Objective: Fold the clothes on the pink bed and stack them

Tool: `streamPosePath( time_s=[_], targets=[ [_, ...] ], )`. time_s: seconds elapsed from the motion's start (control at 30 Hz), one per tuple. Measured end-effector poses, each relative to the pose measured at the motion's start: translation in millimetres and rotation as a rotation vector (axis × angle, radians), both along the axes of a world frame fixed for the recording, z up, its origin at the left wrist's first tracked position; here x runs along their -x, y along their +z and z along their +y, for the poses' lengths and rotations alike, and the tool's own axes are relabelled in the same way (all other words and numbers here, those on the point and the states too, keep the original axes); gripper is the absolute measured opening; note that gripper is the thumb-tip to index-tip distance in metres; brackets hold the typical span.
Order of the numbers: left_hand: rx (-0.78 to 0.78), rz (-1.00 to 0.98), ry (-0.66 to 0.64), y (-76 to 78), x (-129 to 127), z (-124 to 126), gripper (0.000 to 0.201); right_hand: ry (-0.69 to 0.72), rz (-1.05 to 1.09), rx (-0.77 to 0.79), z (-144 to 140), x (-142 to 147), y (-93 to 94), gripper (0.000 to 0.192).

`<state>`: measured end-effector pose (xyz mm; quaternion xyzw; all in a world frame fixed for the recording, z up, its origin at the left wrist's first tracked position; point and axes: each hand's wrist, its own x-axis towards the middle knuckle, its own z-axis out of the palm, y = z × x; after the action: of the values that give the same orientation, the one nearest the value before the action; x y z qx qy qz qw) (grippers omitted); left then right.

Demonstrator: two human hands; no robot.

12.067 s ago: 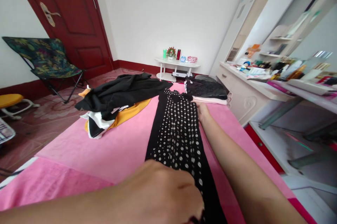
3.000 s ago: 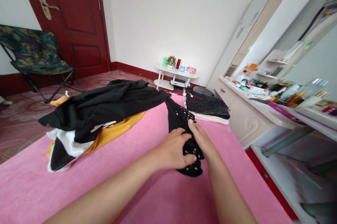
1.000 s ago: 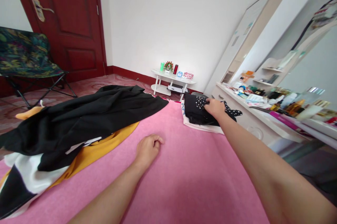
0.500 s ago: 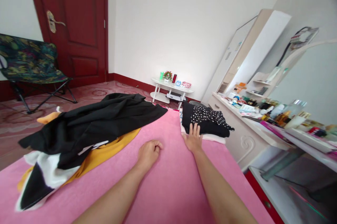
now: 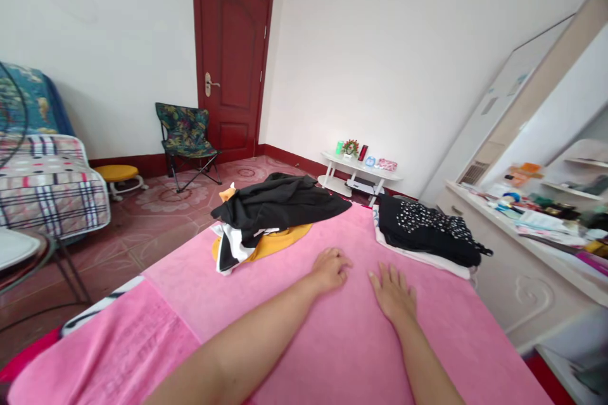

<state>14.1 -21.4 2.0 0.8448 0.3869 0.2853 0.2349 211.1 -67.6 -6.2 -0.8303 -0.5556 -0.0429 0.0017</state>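
My left hand [image 5: 330,270] rests on the pink bedspread [image 5: 304,335], fingers loosely bent and slightly apart, with nothing in them. To its right, my right hand [image 5: 394,294] lies palm down and flat, its fingers spread. Just beyond the right hand is a stack of folded clothes [image 5: 422,234], black on top with a white-dotted black piece, and pale cloth underneath. Ahead and to the left of my left hand lies a loose heap of clothes: a black garment [image 5: 285,199], a mustard-yellow one [image 5: 280,241] and a black-and-white piece [image 5: 232,250].
A dresser [image 5: 532,265] crowded with bottles and small items borders the bed on the right. Past the bed's far edge stands a low white table [image 5: 363,167]. A patterned folding chair [image 5: 187,132], a yellow stool [image 5: 118,173] and a red door [image 5: 232,56] are at the left.
My right hand has come off the folded stack and back onto the bedspread. My left hand's fingers have loosened from a curl. The view has turned left, showing more of the room.
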Motion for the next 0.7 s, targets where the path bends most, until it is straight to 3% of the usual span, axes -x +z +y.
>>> streamPosePath(
  time_s=[0.17, 0.27, 0.33, 0.37, 0.43, 0.5, 0.57, 0.63, 0.7],
  targets=[
    [0.021, 0.168, -0.294, 14.6, 44, -52, 0.057, 0.019, 0.011, -0.009, -10, 0, -4.5, 0.067],
    [0.116, 0.188, -0.471, 42.3, 89, -77, 0.061, 0.021, 0.014, -0.022, -10, -3, -6.2, 0.067],
    [0.195, 0.158, -0.52, 66.3, 121, -80, 0.048, 0.021, 0.017, -0.03, -9, -4, -6.7, 0.066],
    [0.222, 0.158, -0.484, 79.0, 137, -76, 0.035, 0.022, 0.02, -0.032, -9, -4, -7.0, 0.066],
    [0.192, 0.144, -0.277, 104.2, 167, -56, 0.014, 0.024, 0.02, -0.035, -8, -5, -8.1, 0.066],
    [0.087, 0.086, -0.045, 125.9, 198, -24, 0.016, 0.025, 0.018, -0.036, -7, -5, -9.7, 0.066],
    [-0.038, 0.033, 0.199, 138.7, 230, 13, 0.036, 0.023, 0.02, -0.038, -6, -6, -11.1, 0.066],
    [-0.194, 0.109, 0.528, 137.2, 258, 44, 0.059, 0.021, 0.024, -0.039, -6, -7, -11.7, 0.065],
    [-0.143, 0.247, 0.747, 119.7, 278, 65, 0.069, 0.023, 0.023, -0.044, -7, -6, -11.3, 0.065]
  ],
)
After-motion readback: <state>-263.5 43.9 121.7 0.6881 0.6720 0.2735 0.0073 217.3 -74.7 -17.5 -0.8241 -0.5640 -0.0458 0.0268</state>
